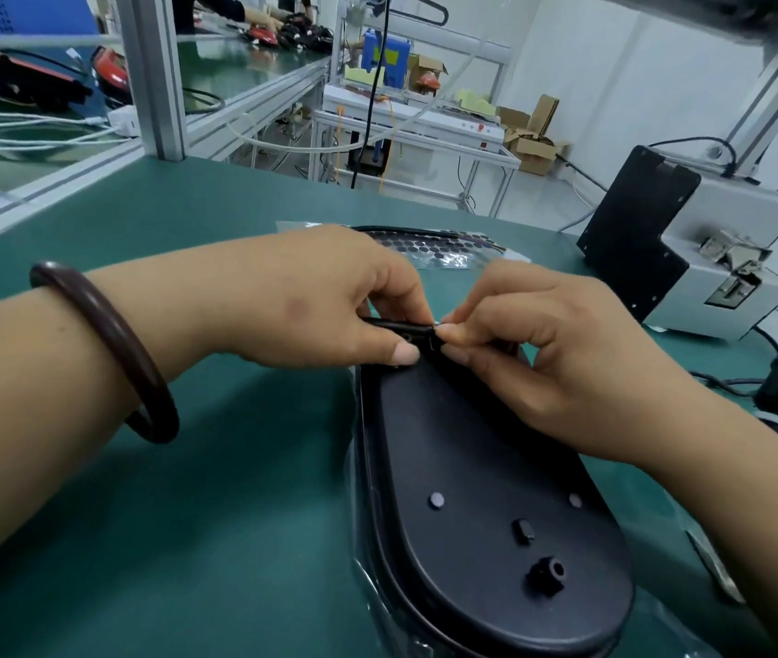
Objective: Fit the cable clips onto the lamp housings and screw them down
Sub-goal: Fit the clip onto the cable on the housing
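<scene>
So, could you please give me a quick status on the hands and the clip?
Left hand, right hand both pinching cable clip. Clip at far end of lamp housing, seating hidden by hands. Nothing blocking.

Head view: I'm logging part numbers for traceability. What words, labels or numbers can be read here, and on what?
No text reads clearly.
Blue box, yellow label: too blurred to read.
White cabinet with red buttons: any lettering is too small to read.
Housing, clip, feeder: no marking visible.
</scene>
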{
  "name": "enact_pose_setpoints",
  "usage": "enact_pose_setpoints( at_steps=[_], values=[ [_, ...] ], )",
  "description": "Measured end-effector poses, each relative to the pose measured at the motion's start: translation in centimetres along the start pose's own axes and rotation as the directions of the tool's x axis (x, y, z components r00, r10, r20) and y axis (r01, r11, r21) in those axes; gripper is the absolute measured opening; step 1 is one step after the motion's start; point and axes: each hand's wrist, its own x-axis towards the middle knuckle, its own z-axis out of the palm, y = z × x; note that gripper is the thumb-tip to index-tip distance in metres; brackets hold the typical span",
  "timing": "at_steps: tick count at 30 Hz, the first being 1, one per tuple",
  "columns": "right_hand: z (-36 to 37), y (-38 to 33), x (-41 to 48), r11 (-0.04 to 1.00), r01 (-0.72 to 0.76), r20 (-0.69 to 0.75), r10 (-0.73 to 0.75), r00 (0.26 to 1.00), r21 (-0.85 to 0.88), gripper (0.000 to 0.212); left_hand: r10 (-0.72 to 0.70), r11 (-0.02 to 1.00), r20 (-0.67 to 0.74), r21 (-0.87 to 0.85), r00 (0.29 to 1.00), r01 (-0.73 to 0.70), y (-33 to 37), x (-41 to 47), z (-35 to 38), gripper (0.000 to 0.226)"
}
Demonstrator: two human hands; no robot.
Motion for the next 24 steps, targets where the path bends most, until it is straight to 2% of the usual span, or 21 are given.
enact_pose_setpoints(
  at_steps=[5, 9, 11, 19, 24],
  values=[
    [0.2, 0.0, -0.3, 0.983, -0.156, -0.098, 0.165, 0.981, 0.096, 0.006, -0.006, 0.999, -0.006, -0.049, 1.000, 0.006, -0.3, 0.2, -0.2, 0.021],
    [0.2, -0.1, -0.4, 0.918, -0.254, -0.084, 0.291, 0.953, 0.305, 0.010, 0.012, 0.997, 0.007, -0.076, 1.000, -0.011, -0.7, 0.3, -0.6, 0.015],
    [0.1, -0.1, -0.4, 0.888, -0.288, -0.056, 0.329, 0.943, 0.357, 0.015, 0.012, 0.996, 0.005, -0.086, 1.000, -0.011, -0.9, 0.7, -0.5, 0.015],
    [0.2, -0.6, 0.0, 0.924, -0.303, -0.042, 0.321, 0.946, 0.232, 0.007, 0.010, 0.993, -0.060, -0.120, 0.998, -0.018, -1.4, 1.5, 0.3, 0.013],
    [0.5, -0.5, 0.0, 0.933, -0.274, -0.053, 0.293, 0.955, 0.232, 0.009, 0.013, 0.995, -0.060, -0.097, 0.998, -0.019, -1.4, 1.5, 0.1, 0.013]
  ],
)
